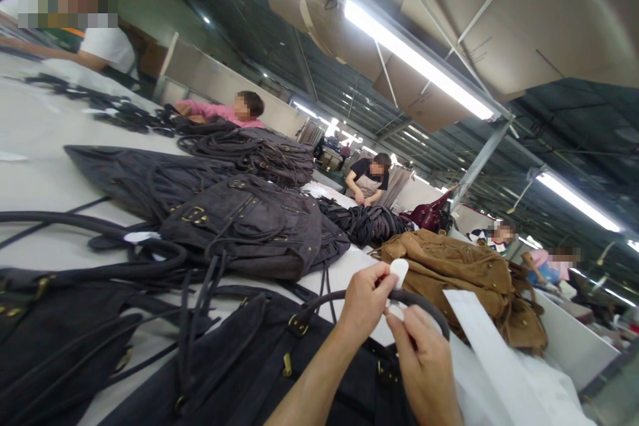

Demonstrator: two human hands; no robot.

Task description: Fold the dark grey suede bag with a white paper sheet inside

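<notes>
My left hand (367, 303) pinches a small white sticker (399, 271) against the curved dark handle (424, 309) of a dark grey suede handbag (239, 373) lying in front of me. My right hand (424, 366) pinches the lower end of the same white sticker at the handle, fingers closed. Both hands meet at the top of the handle loop.
Several dark grey handbags (254, 226) and loose straps (367, 223) lie along the long white table (40, 126). A tan suede bag (464, 276) sits just beyond my hands, a white paper strip (486, 346) beside it. Other people work at the far side and at neighbouring tables.
</notes>
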